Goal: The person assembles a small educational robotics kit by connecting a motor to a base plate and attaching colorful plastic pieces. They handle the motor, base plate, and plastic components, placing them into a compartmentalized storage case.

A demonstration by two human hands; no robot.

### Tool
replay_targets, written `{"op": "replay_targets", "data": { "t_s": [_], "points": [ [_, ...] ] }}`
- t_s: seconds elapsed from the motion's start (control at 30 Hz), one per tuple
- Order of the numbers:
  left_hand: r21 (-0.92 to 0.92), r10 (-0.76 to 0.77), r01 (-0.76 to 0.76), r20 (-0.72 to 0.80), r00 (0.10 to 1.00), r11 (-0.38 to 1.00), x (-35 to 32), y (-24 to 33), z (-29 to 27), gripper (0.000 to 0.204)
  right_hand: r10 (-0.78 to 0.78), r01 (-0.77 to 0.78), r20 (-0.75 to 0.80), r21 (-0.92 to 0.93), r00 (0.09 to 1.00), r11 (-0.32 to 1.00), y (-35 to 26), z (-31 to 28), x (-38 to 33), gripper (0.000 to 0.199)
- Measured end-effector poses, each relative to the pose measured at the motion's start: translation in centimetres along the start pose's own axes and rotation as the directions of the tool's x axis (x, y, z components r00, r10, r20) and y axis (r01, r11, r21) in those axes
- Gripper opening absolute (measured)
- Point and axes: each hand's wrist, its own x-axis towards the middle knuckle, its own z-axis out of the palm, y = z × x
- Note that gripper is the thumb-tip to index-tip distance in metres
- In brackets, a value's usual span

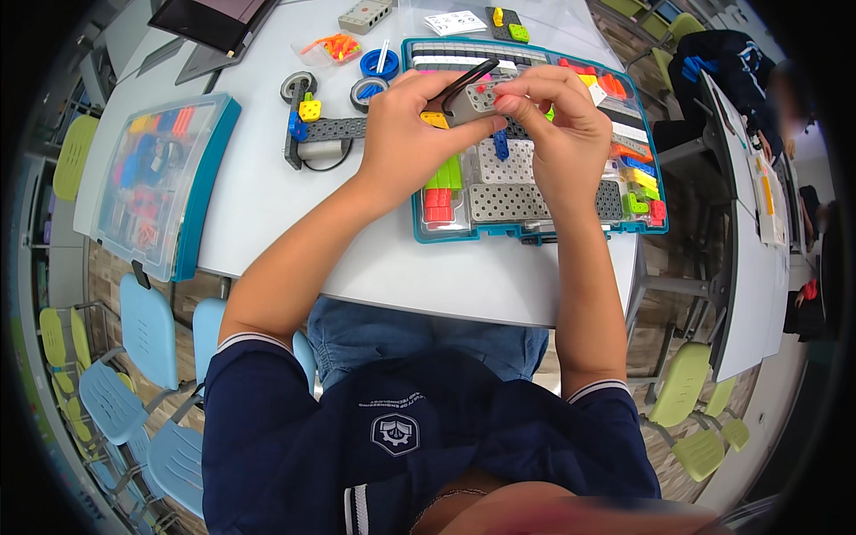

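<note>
My left hand (406,134) grips a light grey block with holes (480,98), like a toy motor, above the open parts case. From this block a black cable (471,78) loops up. Small red pins (484,88) sit in its holed face. My right hand (569,134) is closed, thumb and fingertips pinched at the block's right edge; what they pinch is mostly hidden. Just below hangs a blue connector (501,145); I cannot tell if it is attached. Left of my hands lies a dark grey beam assembly (334,130) with a yellow connector (309,110) and wheels.
The teal-edged case (415,218) holds plates, beams and colourful connectors. A closed clear-lidded case (147,178) lies at the left. Farther back are a bag of orange parts (336,47), a blue ring (380,62), a grey box (365,15) and a laptop (209,27). Chairs (147,321) surround the table.
</note>
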Motion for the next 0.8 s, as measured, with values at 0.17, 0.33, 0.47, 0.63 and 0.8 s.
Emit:
{"op": "replay_targets", "data": {
  "t_s": [0.17,0.33,0.47,0.63,0.8],
  "points": [
    [-0.071,-0.006,0.007,0.014,1.000,0.997,-0.1,-0.6,0.4,0.044,0.059,-0.058,-0.028,0.028,0.998,0.998,0.0,0.4,-0.3,0.007],
    [-0.020,0.033,-0.034,-0.008,0.999,0.999,0.0,-0.8,0.5,0.044,0.101,-0.100,-0.030,0.017,0.994,0.995,-0.2,0.7,-0.5,0.006],
    [0.038,0.014,-0.014,0.003,1.000,0.999,-0.2,-0.2,0.3,0.043,0.123,-0.125,-0.053,-0.037,0.991,0.991,-0.3,0.9,-0.7,0.007],
    [0.100,0.032,-0.031,-0.005,0.999,0.995,-0.2,0.5,0.2,0.038,0.050,-0.057,-0.059,-0.113,0.997,0.992,-0.1,1.0,-0.8,0.008],
    [0.137,0.055,-0.054,-0.008,0.998,0.989,-0.2,0.8,0.0,0.034,-0.075,0.060,-0.044,-0.273,0.996,0.960,0.3,1.2,-1.0,0.009]
  ]
}}
